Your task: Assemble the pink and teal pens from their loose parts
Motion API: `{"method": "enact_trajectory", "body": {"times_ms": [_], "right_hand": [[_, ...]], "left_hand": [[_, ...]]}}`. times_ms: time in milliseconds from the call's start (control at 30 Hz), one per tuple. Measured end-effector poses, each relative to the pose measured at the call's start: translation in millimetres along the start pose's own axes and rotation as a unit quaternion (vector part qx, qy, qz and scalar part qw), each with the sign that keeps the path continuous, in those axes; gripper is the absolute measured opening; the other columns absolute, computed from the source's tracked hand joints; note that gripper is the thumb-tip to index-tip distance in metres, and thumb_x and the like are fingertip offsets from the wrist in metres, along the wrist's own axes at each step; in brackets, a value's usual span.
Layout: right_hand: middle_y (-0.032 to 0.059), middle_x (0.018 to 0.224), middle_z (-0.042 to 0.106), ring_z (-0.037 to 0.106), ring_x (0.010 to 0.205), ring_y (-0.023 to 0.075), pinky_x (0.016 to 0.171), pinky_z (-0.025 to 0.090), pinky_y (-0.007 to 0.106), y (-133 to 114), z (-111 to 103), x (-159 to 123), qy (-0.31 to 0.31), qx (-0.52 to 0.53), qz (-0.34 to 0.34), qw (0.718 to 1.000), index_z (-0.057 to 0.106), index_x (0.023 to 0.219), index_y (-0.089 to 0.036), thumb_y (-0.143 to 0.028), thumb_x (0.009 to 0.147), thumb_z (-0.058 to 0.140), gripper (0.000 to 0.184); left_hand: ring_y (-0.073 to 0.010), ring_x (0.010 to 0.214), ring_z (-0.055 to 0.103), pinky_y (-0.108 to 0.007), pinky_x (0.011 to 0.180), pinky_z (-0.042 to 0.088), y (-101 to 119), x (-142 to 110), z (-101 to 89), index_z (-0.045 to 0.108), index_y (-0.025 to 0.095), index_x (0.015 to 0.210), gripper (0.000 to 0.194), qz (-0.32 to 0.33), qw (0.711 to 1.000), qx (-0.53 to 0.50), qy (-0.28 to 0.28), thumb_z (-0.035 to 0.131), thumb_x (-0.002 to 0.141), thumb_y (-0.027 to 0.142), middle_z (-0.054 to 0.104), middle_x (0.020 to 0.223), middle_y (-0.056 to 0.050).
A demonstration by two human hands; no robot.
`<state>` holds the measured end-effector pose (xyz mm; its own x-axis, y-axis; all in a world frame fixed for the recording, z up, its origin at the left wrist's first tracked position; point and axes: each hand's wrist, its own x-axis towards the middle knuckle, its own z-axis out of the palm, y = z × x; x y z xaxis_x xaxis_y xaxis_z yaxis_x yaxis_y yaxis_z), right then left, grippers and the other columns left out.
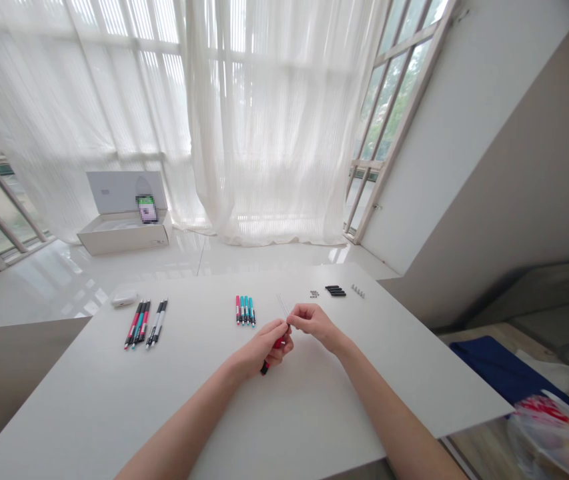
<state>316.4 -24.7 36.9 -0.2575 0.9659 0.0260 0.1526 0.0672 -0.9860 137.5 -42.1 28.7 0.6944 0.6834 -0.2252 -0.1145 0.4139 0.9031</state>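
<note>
My left hand (267, 347) is closed around a red and black pen barrel (279, 343), whose black end sticks out below the fingers. Close against it, my right hand (314, 323) has thumb and forefinger pinched together at the upper end of the barrel. Whatever sits between those fingertips is too small to make out. Thin pale rods, apparently pen refills (283, 305), show just beyond the hands. Farther off lie several red and teal pen barrels (245, 311) in a row. To the right are small metal springs (314, 293), black grip sleeves (335, 291) and small whitish tips (357, 291).
Several whole pens (145, 325) lie on the left of the white table (204, 400), near a white case (124, 299). An opened white box (124, 233) stands on the ledge by the curtain. Beyond the table's right edge are a blue cloth (494, 367) and a plastic bag (559, 433).
</note>
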Motion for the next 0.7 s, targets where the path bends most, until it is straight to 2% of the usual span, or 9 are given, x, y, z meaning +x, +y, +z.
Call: {"method": "enact_trajectory", "body": {"times_ms": [133, 233, 400, 533, 633, 700], "right_hand": [[-0.0037, 0.055, 0.052, 0.034, 0.049, 0.0078, 0.046, 0.024, 0.023, -0.7, 2.5, -0.4, -0.013, 0.049, 0.007, 0.999, 0.068, 0.079, -0.019, -0.05, 0.071, 0.069, 0.033], [-0.0041, 0.052, 0.053, 0.03, 0.046, 0.0069, 0.046, 0.022, 0.024, 0.0, 2.6, 0.0, -0.021, 0.064, 0.001, 0.998, 0.065, 0.071, -0.018, -0.049, 0.071, 0.069, 0.031], [-0.001, 0.055, 0.06, 0.038, 0.048, 0.008, 0.047, 0.026, 0.024, -1.1, 3.9, -0.2, -0.028, 0.043, -0.009, 0.999, 0.058, 0.062, -0.018, -0.048, 0.07, 0.071, 0.034], [-0.001, 0.056, 0.06, 0.048, 0.055, 0.0115, 0.053, 0.034, 0.026, -1.2, 6.7, -0.1, -0.001, 0.015, -0.04, 0.999, 0.054, 0.058, -0.019, -0.049, 0.066, 0.073, 0.037], [-0.0023, 0.055, 0.057, 0.05, 0.056, 0.0123, 0.054, 0.036, 0.026, -0.1, 8.0, 0.3, 0.022, 0.005, -0.048, 0.999, 0.052, 0.056, -0.019, -0.05, 0.064, 0.075, 0.039], [-0.0018, 0.057, 0.058, 0.05, 0.056, 0.0122, 0.053, 0.036, 0.026, 0.1, 8.3, 0.2, 0.02, 0.008, -0.046, 0.999, 0.056, 0.061, -0.019, -0.05, 0.066, 0.074, 0.036]], "left_hand": [[-0.002, 0.041, 0.016, -0.017, 0.039, 0.009, -0.5, 1.5, -1.5, 0.039, 0.021, 0.08, 0.035, 0.002, 1.0, -0.019, -0.005, 0.05, 0.082, 0.054, 0.044, 0.064, 0.006], [-0.0023, 0.041, 0.016, -0.017, 0.039, 0.009, -0.4, 3.1, -2.6, 0.04, 0.02, 0.08, 0.033, -0.012, 0.999, -0.031, 0.001, 0.049, 0.082, 0.052, 0.043, 0.063, 0.006], [-0.0025, 0.04, 0.016, -0.017, 0.039, 0.008, 1.1, 5.5, -2.3, 0.04, 0.02, 0.076, 0.026, -0.04, 0.998, -0.041, -0.008, 0.047, 0.081, 0.044, 0.042, 0.062, 0.006], [-0.0021, 0.041, 0.018, -0.016, 0.039, 0.008, 1.9, 3.2, 0.4, 0.041, 0.021, 0.081, 0.03, -0.022, 0.999, -0.038, 0.006, 0.052, 0.08, 0.049, 0.045, 0.066, 0.006], [-0.0015, 0.042, 0.019, -0.016, 0.04, 0.008, 2.5, 0.0, 2.1, 0.04, 0.021, 0.083, 0.035, -0.006, 0.999, -0.029, 0.014, 0.058, 0.079, 0.051, 0.046, 0.069, 0.005], [-0.0016, 0.042, 0.018, -0.017, 0.04, 0.009, 2.8, -1.0, 2.3, 0.041, 0.021, 0.081, 0.035, 0.001, 0.999, -0.035, 0.011, 0.057, 0.08, 0.052, 0.045, 0.069, 0.005]]}}
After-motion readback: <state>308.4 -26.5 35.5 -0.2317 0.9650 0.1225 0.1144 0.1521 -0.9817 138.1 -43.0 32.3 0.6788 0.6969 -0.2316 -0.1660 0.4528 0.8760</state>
